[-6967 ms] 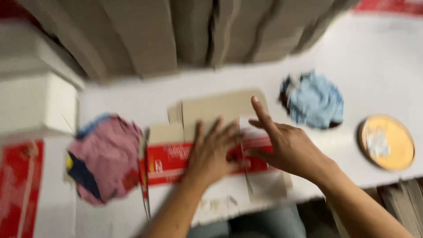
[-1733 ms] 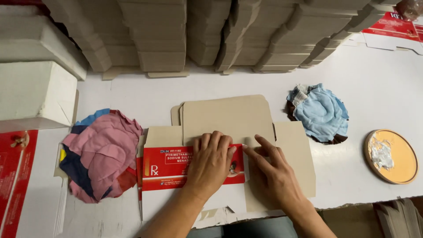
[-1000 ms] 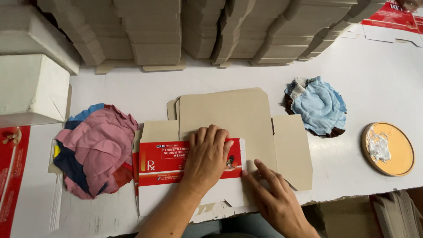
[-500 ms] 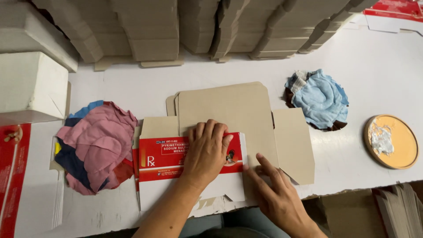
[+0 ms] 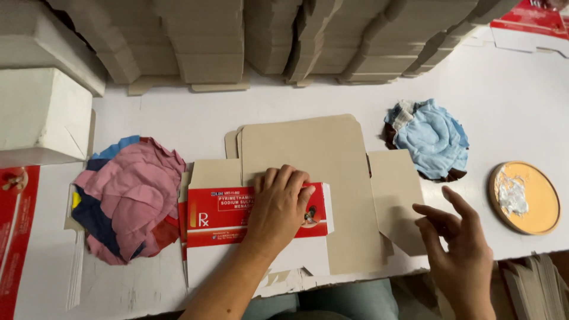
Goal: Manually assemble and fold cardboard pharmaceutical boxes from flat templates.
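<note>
Left hand: the left hand [image 5: 278,204] lies palm down, fingers spread flat, pressing on the folded red and white printed panel [image 5: 222,216] of a flat grey-brown cardboard carton blank [image 5: 314,154]; it grips nothing, it only weighs the fold down.

Right hand: the right hand [image 5: 459,243] hovers at the table's near edge, fingers loosely curled and open, holding nothing, just beside the blank's right side flap [image 5: 397,195].

Carton: it lies unfolded in the middle of the white table [image 5: 521,101], grey inner face up, the printed panel turned over onto it.

Around it: a crumpled pink and blue rag [image 5: 127,198] to the left, a bunched pale blue cloth [image 5: 430,139] to the upper right, and a round orange lid holding white paste [image 5: 524,198] at the far right. Stacks of flat grey cartons [image 5: 207,41] line the far edge.

Doing it well: I would judge an even palm pressure along the whole crease matters most, keeping the panel's edges square with the blank beneath so that it does not skew.
</note>
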